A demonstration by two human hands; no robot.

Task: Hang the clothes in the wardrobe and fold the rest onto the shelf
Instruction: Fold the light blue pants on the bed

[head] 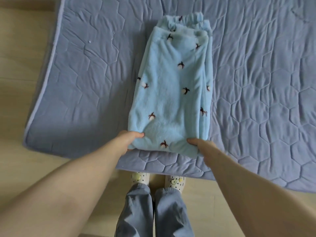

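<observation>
Light blue fleece trousers [172,86] with small white-and-brown flower prints lie folded lengthwise on a blue quilted mat [256,82], the elastic waistband at the far end. My left hand [130,139] grips the near left corner of the fold, thumb on top and fingers tucked under. At the near right corner, my right hand [203,146] pinches the fabric the same way. No wardrobe, hanger or shelf is in view.
The mat lies on a pale wooden floor [22,82], its left edge curling up slightly. My own feet in dotted slippers [174,183] and blue trouser legs [172,212] stand at the mat's near edge.
</observation>
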